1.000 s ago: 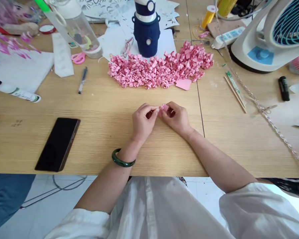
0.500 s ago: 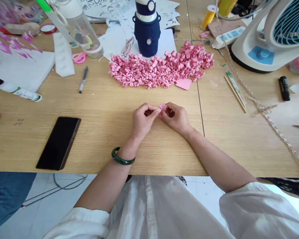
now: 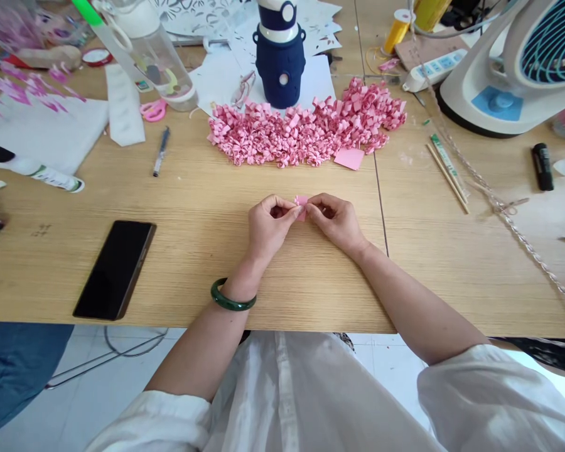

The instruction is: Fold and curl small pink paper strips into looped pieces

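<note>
Both of my hands meet at the middle of the wooden table (image 3: 193,263). My left hand (image 3: 267,227), with a green bangle (image 3: 230,300) on its wrist, and my right hand (image 3: 338,221) pinch a small pink paper piece (image 3: 301,204) between their fingertips. Both hands are closed on it, knuckles resting just above the tabletop. Behind them lies a wide heap of curled pink paper pieces (image 3: 306,125), with one flat pink square (image 3: 349,158) at its front right edge.
A black phone (image 3: 114,269) lies front left. A dark blue bottle (image 3: 280,53) stands behind the heap, a clear bottle (image 3: 155,59) to its left. A pen (image 3: 161,152), pink scissors (image 3: 153,111), a glue tube (image 3: 37,172), chopsticks (image 3: 447,169), a fan (image 3: 513,69) and a black lighter (image 3: 542,166) surround the work area.
The pink piece has shrunk between my fingertips as my hands closed in on it and shifted slightly left. The view has drifted a little.
</note>
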{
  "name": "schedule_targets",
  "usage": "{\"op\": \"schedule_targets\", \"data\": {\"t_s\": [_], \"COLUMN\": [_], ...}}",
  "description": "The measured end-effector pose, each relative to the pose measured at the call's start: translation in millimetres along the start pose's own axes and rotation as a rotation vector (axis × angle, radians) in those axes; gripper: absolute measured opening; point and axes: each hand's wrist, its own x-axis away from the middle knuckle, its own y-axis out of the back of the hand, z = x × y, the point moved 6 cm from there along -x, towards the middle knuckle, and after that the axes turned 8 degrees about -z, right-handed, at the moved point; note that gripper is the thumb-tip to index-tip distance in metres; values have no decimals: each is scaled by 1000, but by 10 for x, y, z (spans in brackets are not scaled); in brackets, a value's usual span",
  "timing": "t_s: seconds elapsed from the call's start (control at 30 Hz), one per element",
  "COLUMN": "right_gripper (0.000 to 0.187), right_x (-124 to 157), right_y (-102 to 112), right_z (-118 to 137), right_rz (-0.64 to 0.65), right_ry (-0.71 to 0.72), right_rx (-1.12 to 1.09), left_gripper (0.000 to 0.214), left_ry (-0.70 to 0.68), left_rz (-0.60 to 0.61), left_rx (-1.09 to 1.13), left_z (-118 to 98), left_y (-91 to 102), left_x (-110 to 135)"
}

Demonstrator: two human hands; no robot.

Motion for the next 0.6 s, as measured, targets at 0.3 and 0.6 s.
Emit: {"op": "schedule_targets", "data": {"t_s": [0.3,0.6], "right_gripper": [26,28], "right_x": [-22,-22], "right_y": [34,63], "right_z": [-49,-36], "right_rz": [-74,-104], "right_ry": [-71,-58], "right_rx": [-67,-22], "left_gripper": [32,40], "left_ry": [-14,118], "left_rz": [-18,45], "left_rx": [79,136], "left_z": [-95,-17], "left_y": [34,-73], "left_x": [15,112]}}
